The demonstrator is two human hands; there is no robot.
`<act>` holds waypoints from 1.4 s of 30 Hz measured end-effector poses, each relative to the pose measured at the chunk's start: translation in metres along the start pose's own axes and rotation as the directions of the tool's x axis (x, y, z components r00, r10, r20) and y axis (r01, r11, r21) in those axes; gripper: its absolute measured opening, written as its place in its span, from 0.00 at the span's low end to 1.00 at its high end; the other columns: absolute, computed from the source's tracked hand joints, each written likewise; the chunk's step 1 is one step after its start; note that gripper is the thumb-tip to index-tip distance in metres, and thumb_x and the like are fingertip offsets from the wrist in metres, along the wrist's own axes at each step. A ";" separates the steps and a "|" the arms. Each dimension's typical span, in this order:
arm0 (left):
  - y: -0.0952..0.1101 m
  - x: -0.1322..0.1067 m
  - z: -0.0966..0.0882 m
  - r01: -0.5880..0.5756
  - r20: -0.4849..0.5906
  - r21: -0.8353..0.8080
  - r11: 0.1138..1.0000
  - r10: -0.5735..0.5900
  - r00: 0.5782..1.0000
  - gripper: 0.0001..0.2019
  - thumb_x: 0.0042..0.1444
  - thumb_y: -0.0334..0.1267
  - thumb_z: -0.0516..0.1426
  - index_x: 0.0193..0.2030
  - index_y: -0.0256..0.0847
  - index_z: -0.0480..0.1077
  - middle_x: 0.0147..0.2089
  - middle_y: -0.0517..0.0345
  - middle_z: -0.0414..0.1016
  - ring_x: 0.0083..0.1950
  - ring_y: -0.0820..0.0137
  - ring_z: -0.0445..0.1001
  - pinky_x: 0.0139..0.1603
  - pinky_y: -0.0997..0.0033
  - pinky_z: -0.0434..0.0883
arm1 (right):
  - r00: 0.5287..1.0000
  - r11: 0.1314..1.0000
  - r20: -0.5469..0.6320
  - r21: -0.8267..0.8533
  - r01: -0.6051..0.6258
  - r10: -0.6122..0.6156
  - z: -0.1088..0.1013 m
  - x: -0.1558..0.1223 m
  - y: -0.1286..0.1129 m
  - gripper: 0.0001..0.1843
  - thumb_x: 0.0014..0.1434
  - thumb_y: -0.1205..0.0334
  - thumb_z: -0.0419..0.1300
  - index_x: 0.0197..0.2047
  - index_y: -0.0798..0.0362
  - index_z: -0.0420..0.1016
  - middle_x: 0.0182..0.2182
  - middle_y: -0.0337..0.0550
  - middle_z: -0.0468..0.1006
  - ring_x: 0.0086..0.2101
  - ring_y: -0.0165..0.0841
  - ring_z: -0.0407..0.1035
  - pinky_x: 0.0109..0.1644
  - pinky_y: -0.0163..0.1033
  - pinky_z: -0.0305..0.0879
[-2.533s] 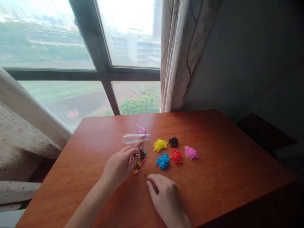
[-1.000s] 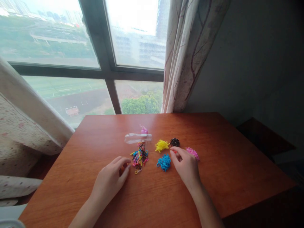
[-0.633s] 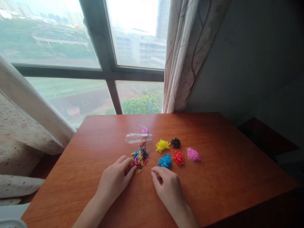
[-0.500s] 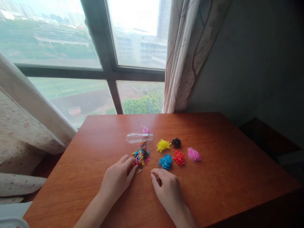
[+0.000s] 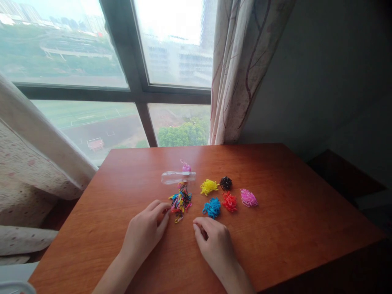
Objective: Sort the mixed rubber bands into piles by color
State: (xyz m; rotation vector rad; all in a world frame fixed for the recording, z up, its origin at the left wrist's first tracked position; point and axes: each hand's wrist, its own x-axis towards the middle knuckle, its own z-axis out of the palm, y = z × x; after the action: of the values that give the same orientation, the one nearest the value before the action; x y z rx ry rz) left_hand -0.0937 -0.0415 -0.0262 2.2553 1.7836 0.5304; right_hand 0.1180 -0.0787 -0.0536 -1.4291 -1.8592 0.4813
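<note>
Left hand (image 5: 145,226) sat at the near-left edge of the mixed-colour pile of elastic bands (image 5: 181,199). Thumb and index tips close, narrow gap; couldn't tell if a band was between them. My read: working the edge let it get at loose bands without disturbing the tangle.

Right hand (image 5: 216,241) was over the bench (image 5: 275,171), just nearer the person than the blue clump (image 5: 212,207). Fingers bunched, tips almost together; couldn't tell if anything was pinched. Probably placed there for short reach both ways, pile and clumps.

Clumps ran one colour each, right of the pile: yellow clump (image 5: 209,186) and black clump (image 5: 226,183) in back, blue and red clump (image 5: 229,202) in front, pink clump (image 5: 248,197) farthest right. Neighbours sat close; spacing presumably there to stop colours mixing.

Clear bottle (image 5: 174,177) lay on its side behind the pile, purple stopper-like piece (image 5: 186,167) just behind it. Likely parked back there to leave the hands room.
</note>
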 end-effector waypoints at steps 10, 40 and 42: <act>0.002 0.001 -0.002 -0.142 -0.064 -0.247 0.958 0.130 0.989 0.10 0.65 0.38 0.51 0.40 0.43 0.73 0.35 0.61 0.74 0.26 0.77 0.67 0.30 0.79 0.66 | 0.999 0.997 0.036 0.067 -0.042 0.039 -0.001 -0.001 0.000 0.10 0.63 0.67 0.54 0.39 0.50 0.78 0.30 0.38 0.79 0.29 0.32 0.72 0.36 0.33 0.62; 0.010 -0.002 -0.003 -0.277 -0.031 -0.309 0.910 0.281 0.959 0.09 0.66 0.34 0.50 0.43 0.45 0.73 0.41 0.59 0.77 0.37 0.76 0.76 0.37 0.83 0.70 | 0.886 0.866 -0.452 -0.396 -0.305 0.105 -0.114 0.010 0.114 0.22 0.67 0.47 0.52 0.41 0.53 0.81 0.33 0.47 0.83 0.31 0.38 0.77 0.34 0.37 0.65; 0.009 -0.001 -0.003 -0.273 -0.038 -0.300 0.914 0.274 0.961 0.09 0.65 0.34 0.51 0.43 0.45 0.73 0.41 0.59 0.77 0.37 0.76 0.76 0.37 0.82 0.70 | 0.896 0.824 -0.423 -0.453 -0.340 0.137 -0.117 0.012 0.122 0.22 0.67 0.48 0.51 0.40 0.52 0.81 0.33 0.46 0.83 0.31 0.38 0.77 0.33 0.37 0.63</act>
State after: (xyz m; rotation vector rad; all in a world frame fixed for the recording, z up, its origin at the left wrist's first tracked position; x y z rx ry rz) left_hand -0.0866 -0.0449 -0.0204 2.2888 1.2811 0.7900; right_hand 0.2842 -0.0456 -0.0545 -1.9727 -1.5528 -0.2046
